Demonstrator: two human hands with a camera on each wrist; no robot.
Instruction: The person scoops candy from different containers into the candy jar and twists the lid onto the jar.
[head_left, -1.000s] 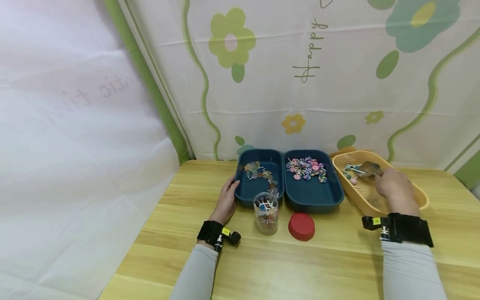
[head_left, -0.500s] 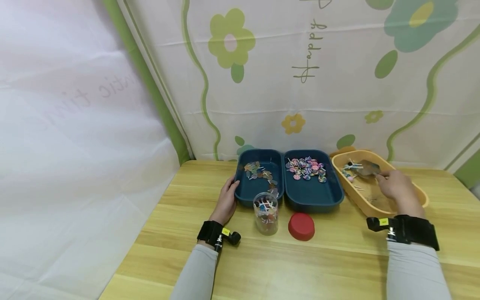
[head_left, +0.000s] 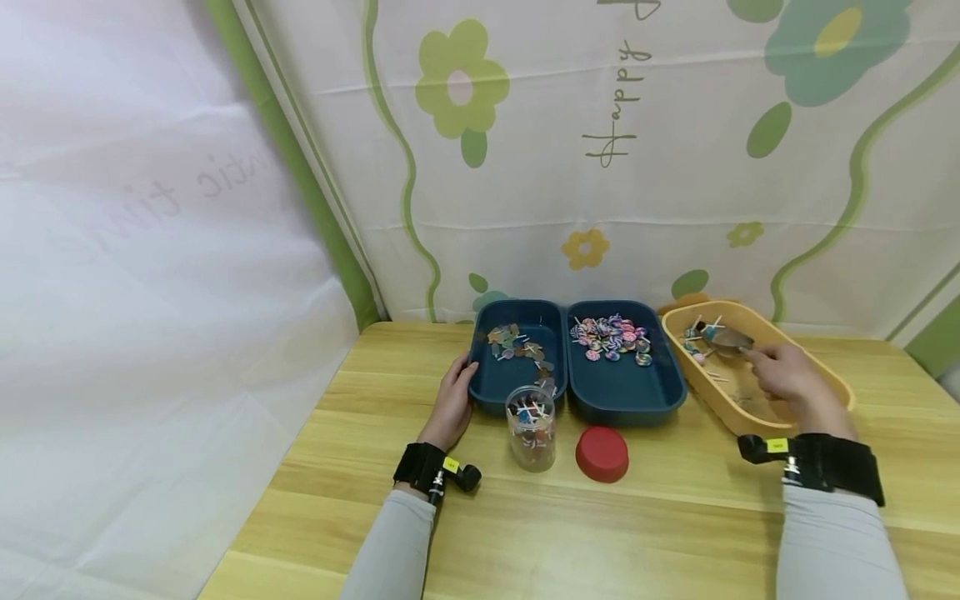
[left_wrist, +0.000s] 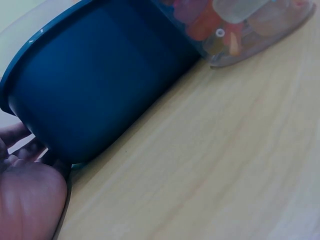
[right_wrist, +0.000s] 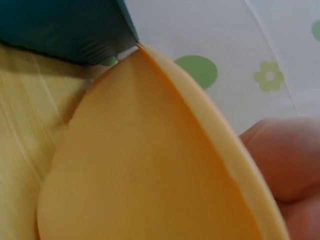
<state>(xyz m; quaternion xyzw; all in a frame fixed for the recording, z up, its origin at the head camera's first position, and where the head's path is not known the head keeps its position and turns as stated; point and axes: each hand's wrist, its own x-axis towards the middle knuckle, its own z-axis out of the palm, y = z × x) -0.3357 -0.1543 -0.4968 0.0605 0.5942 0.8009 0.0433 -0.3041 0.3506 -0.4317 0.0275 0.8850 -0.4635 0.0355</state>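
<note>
In the head view my right hand (head_left: 783, 372) grips the handle of a small scoop (head_left: 731, 338) inside the yellow tray (head_left: 828, 392). Lollipops with white sticks (head_left: 701, 329) lie by the scoop's front edge, near the tray's left side. The right wrist view shows the tray's outer wall (right_wrist: 125, 150) and part of the hand behind the rim; the scoop is hidden there. My left hand (head_left: 450, 407) rests against the left side of a dark blue tray (head_left: 498, 387), its fingers (left_wrist: 15, 134) against the outer wall. Pale, translucent candies (head_left: 517, 343) lie in that tray.
Right beside it, a second blue tray (head_left: 630, 387) bears a heap of colourful swirl lollipops (head_left: 611, 333). An uncovered clear jar (head_left: 532, 450) with candies stands before the left tray. A red lid (head_left: 602, 454) lies on the wooden table (head_left: 570, 542). A printed curtain (head_left: 525, 192) hangs behind.
My right hand has drawn the scoop left toward the lollipops in the yellow tray, while the forearm swung slightly right. The left hand stays at the blue tray.
</note>
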